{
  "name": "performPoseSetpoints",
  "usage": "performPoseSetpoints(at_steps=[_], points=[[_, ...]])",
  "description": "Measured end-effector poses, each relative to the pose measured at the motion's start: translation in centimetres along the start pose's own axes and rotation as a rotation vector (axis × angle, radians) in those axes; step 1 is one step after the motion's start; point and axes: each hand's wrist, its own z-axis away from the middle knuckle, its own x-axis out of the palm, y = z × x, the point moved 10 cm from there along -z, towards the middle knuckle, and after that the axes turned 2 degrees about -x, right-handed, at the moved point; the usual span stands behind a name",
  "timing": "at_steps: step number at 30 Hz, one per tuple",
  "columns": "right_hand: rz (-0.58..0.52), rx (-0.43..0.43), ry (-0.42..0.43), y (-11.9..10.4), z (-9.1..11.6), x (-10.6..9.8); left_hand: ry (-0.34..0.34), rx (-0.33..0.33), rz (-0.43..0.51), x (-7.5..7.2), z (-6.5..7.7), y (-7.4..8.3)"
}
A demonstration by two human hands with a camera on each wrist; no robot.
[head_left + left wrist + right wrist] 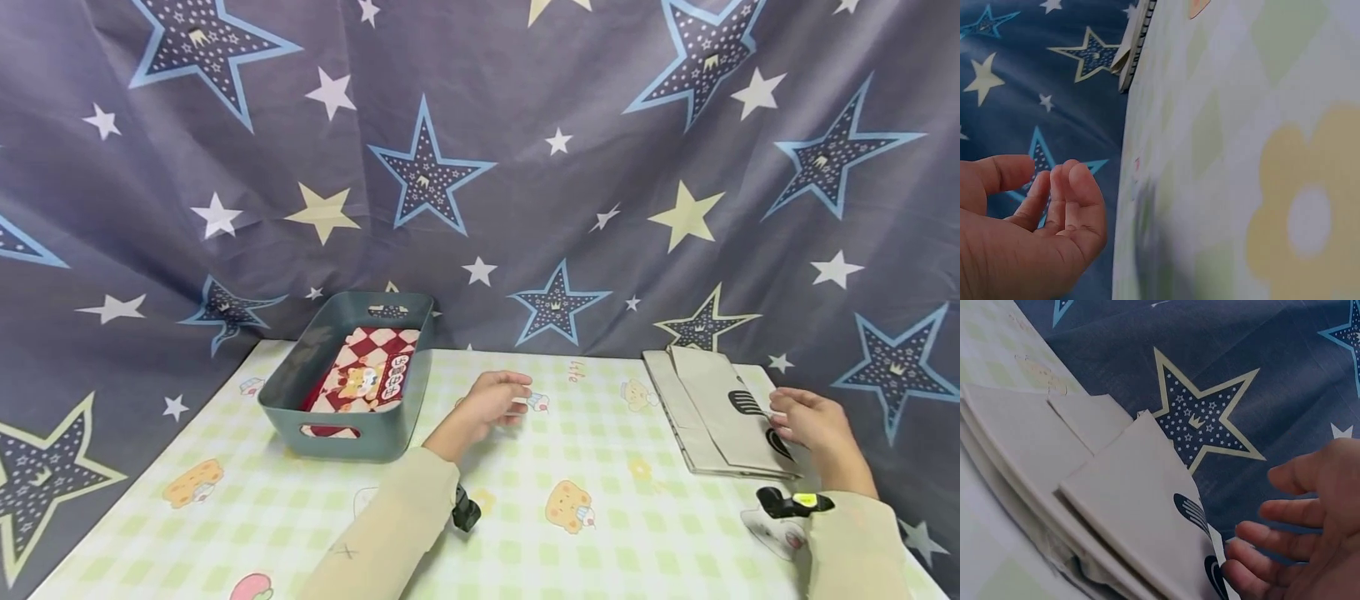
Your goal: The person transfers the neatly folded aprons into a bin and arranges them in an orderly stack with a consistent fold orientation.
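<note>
A folded beige cloth point(712, 408) with black spatula-like prints lies at the table's right side; its stacked layers show in the right wrist view point(1110, 487). My right hand point(813, 425) is beside its right edge, fingers loosely bent and holding nothing. Whether the fingertips touch the cloth I cannot tell. Over the table, just right of the bin, hovers my left hand point(491, 406). Its fingers curve loosely around air, as the left wrist view point(1047, 219) also shows. Inside the teal plastic bin point(408, 429) sits a folded red-and-white checked cloth point(367, 367) with a cartoon animal.
A pale green checked tablecloth point(517, 475) with cartoon prints covers the table. Behind it hangs a dark curtain point(540, 208) patterned with stars. Each wrist wears a black strap device, one on the left point(465, 508) and one on the right point(787, 502).
</note>
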Motion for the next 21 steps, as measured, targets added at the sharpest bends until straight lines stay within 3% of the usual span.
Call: performPoseSetpoints(at_steps=[6, 14, 17, 21], points=[[0.087, -0.020, -0.024, 0.4, -0.2, 0.5, -0.037, -0.036, 0.007, 1.6, -1.0, -1.5], [0.337, -0.176, -0.197, -0.7, 0.2, 2.7, -0.051, -0.060, 0.004, 2.6, -1.5, -2.1], [0.410, -0.246, -0.217, -1.1, 0.2, 3.0, -0.061, -0.070, -0.003, 3.0, -1.6, -2.3], [0.479, -0.272, -0.227, -1.0, 0.0, 3.1, -0.067, -0.079, -0.015, 3.5, -1.8, -2.5]])
